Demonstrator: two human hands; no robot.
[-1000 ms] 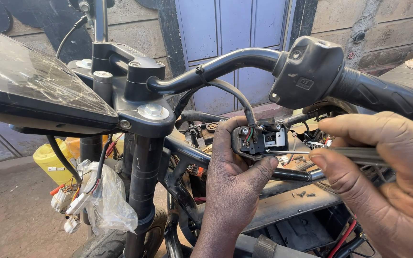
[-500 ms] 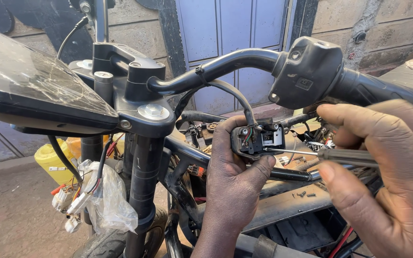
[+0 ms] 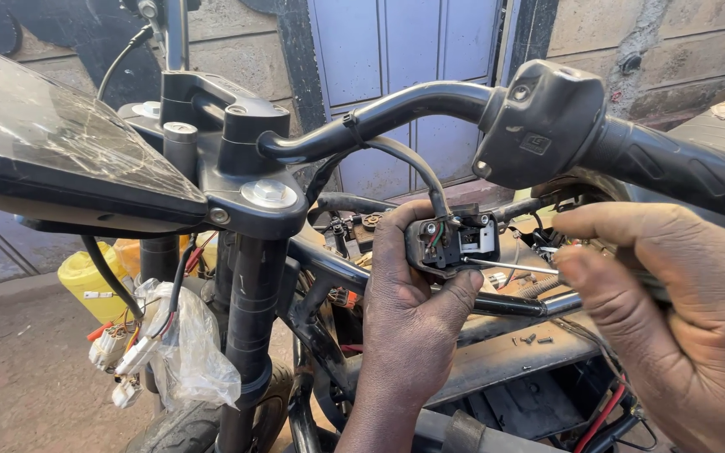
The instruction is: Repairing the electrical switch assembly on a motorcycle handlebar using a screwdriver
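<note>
Small black plastic switch housing with coloured wires inside [image 3: 455,243]: below the black handlebar [image 3: 396,113], beside the black switch block [image 3: 539,126], on a grey cable [image 3: 417,172]. Closed around it from below, left hand [image 3: 413,310], thumb under, fingers behind. Thin steel screwdriver shaft [image 3: 509,267] with tip at the housing's open face, pinched firmly in right hand [image 3: 665,310]. Best kept straight on the screw, housing steady, pressure light. Loose small screws [image 3: 534,340] on the frame below, easy to lose.
</note>
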